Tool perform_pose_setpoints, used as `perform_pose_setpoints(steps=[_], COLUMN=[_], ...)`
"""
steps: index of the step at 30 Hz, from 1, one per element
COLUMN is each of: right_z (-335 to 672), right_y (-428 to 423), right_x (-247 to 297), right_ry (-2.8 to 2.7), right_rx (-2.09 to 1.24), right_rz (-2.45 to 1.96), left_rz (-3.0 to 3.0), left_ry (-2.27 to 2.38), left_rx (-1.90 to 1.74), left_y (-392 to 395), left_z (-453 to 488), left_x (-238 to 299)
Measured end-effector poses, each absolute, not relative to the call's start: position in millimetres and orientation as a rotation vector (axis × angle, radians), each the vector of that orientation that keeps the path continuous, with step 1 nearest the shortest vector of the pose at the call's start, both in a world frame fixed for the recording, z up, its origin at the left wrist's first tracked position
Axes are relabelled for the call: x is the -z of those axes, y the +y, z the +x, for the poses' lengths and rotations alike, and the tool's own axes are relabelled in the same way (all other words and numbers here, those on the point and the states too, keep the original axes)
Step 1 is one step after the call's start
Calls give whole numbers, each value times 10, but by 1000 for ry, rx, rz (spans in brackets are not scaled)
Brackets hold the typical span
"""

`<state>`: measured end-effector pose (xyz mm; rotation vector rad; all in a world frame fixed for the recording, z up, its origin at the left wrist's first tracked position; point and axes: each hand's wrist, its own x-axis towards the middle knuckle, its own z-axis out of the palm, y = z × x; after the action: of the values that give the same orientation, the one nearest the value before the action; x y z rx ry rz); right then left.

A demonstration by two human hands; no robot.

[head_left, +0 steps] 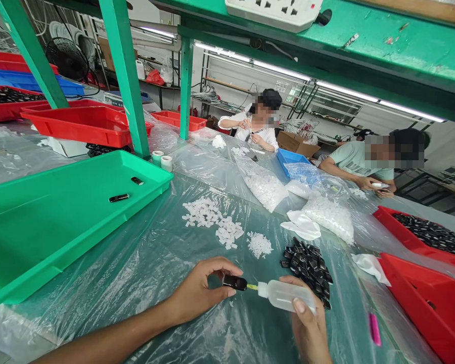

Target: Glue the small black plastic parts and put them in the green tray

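Note:
My left hand [202, 288] pinches a small glossy black plastic casing [235, 282] between thumb and fingers. In my right hand [309, 318] lies a translucent squeeze bottle [288, 295] with a white cap, tilted nearly level. Its thin yellowish nozzle [252, 286] points left and meets the near end of the casing, or almost; I cannot tell if it touches. Right behind the bottle is a heap of similar black casings [307, 265]. Beyond my hands lie a pile of tiny white pieces [259, 244] and piles of larger white pieces [205, 212].
A green tray [72, 202] on the left holds two black pieces. Red bins [432, 308] stand at the right, near a pink object [374, 328]. Bags of white parts [328, 215] lie ahead. Green posts [125, 76] rise at left. Two people [258, 121] work across the table.

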<state>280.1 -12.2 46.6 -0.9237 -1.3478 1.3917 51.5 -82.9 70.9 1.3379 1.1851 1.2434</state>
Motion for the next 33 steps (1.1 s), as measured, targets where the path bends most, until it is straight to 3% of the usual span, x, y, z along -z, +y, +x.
perform_pose_setpoints(steps=[33], right_z=[2800], right_y=[-132], right_x=[-484], right_ry=[-1317], right_rx=[-1401], right_rz=[-948], left_rz=[1385], left_ry=[1245], left_rx=[-1200], left_y=[-841], left_z=[520], left_x=[-711])
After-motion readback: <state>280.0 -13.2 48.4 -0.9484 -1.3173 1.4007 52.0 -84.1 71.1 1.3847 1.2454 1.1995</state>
